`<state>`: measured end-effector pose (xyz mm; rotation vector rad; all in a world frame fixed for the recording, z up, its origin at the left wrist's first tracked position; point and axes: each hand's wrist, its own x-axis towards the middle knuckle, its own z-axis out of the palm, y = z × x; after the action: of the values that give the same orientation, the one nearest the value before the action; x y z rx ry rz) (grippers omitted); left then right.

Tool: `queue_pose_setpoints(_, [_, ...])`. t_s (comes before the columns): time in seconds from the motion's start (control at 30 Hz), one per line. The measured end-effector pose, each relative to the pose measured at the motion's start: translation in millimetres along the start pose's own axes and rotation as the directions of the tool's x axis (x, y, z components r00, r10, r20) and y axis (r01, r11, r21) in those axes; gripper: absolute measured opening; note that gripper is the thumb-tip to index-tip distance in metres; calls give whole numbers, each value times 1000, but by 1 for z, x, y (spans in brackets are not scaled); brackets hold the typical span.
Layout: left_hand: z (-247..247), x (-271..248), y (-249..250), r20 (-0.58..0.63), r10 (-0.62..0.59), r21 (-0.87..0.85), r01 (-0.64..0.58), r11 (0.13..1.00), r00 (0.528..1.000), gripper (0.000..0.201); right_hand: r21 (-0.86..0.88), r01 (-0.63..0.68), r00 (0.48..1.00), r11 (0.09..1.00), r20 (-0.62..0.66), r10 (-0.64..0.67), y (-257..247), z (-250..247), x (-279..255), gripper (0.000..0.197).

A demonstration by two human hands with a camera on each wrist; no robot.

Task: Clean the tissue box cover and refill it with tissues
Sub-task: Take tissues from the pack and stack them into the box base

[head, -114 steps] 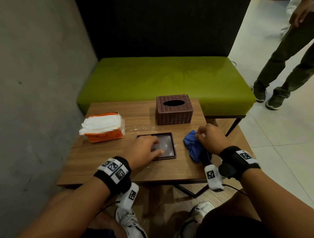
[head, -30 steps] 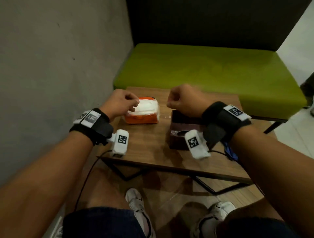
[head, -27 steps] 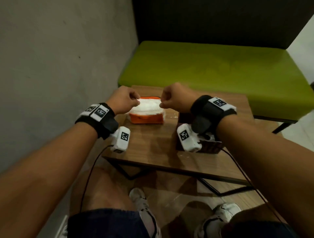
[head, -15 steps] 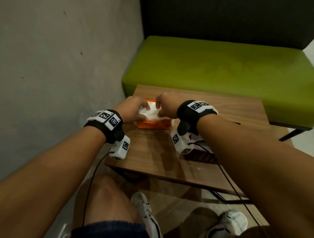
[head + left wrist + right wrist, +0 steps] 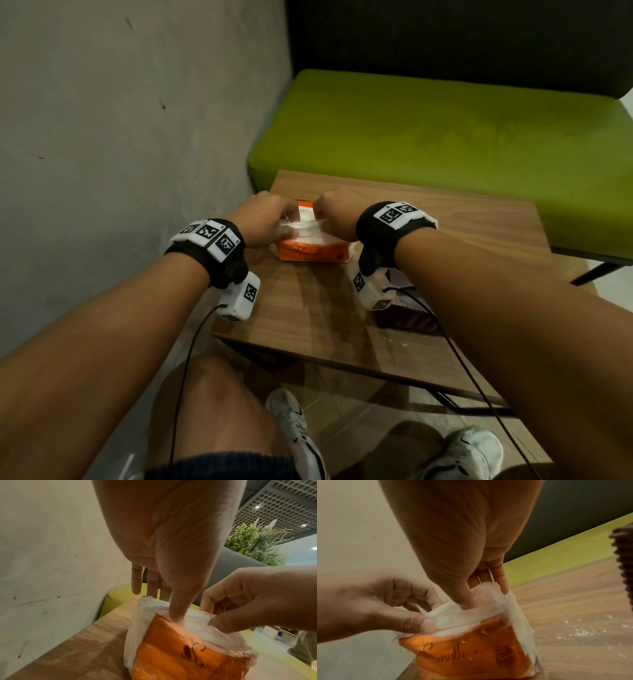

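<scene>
An orange plastic tissue pack (image 5: 313, 253) lies on the wooden table (image 5: 308, 308) near the wall, its top torn open and white tissues (image 5: 310, 229) showing. My left hand (image 5: 286, 224) grips the pack's left end, and its thumb (image 5: 426, 624) pinches the tissue edge. My right hand (image 5: 321, 219) holds the right end, thumb (image 5: 467, 601) dug into the stack. Both hands also meet over the tissue pack (image 5: 180, 655) in the left wrist view. The brown wicker tissue box cover (image 5: 411, 318) sits mostly hidden under my right forearm. Its edge shows as the wicker cover (image 5: 624, 561).
A grey wall (image 5: 120, 137) stands close on the left. A green bench (image 5: 428, 130) runs behind the table. White crumbs (image 5: 582, 632) are scattered on the wood right of the pack. My knees and shoes are below the table's near edge.
Both hands left the black tray and the blue cloth, moved to the orange pack, and have closed on the tissues at its open top. My view has turned left, toward the wall.
</scene>
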<state>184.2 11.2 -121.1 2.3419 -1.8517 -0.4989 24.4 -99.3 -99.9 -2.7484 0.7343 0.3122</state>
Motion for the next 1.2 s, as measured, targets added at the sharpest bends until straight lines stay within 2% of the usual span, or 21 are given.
queue_pose_setpoints(0.13, [2, 4, -5, -58, 16, -80, -21, 997, 998, 17, 53, -37, 999, 998, -32, 39, 3, -4, 0, 23])
queue_pose_setpoints(0.33, [-2, 5, -9, -153, 19, -198, -50, 979, 988, 17, 181, -66, 996, 981, -55, 77, 5, -9, 2, 23])
queue_pose_setpoints(0.43, [-4, 4, -11, -121, 34, -205, -59, 977, 992, 14, 197, -47, 999, 979, -16, 51, 3, -9, -2, 51])
queue_pose_setpoints(0.5, [-3, 3, -12, -102, 48, -196, -67, 978, 994, 13, 130, -27, 999, 991, 38, 22, 1, -8, -3, 60])
queue_pose_setpoints(0.57, [-5, 3, -11, -90, 48, -206, -66, 976, 995, 13, 81, -23, 1000, 996, 18, 22, 1, -7, 1, 47])
queue_pose_setpoints(0.67, [-14, 4, -8, -101, 30, -260, -56, 964, 994, 14, 125, -44, 998, 991, -34, 49, 3, -14, 4, 24])
queue_pose_setpoints(0.77, [-23, 1, -7, -103, -11, -379, -29, 925, 995, 15, 199, -77, 995, 977, -49, 88, 4, -24, 2, 13])
queue_pose_setpoints(0.83, [-29, 0, -5, -113, -46, -445, -9, 896, 993, 19, 277, -98, 991, 956, -60, 119, 7, -30, 0, 16])
queue_pose_setpoints(0.93, [-37, -5, -1, -109, -133, -629, 35, 777, 985, 34, 448, -130, 982, 884, -66, 178, 12, -40, -7, 30])
queue_pose_setpoints(1.03, [-47, -12, 2, -38, -113, -827, 33, 561, 993, 57, 560, -135, 978, 818, -57, 200, 18, -49, -20, 20])
queue_pose_setpoints(1.1, [-53, -20, 10, -6, -91, -904, 34, 426, 996, 62, 652, -114, 979, 750, -55, 196, 21, -53, -33, 8])
queue_pose_setpoints(1.13, [-55, -24, 15, -10, -97, -933, 26, 360, 995, 61, 715, -96, 980, 693, -52, 190, 22, -54, -42, 6])
queue_pose_setpoints(1.2, [-55, -31, 29, -23, -127, -983, 0, 184, 992, 57, 851, -60, 984, 521, -36, 173, 23, -54, -64, 12])
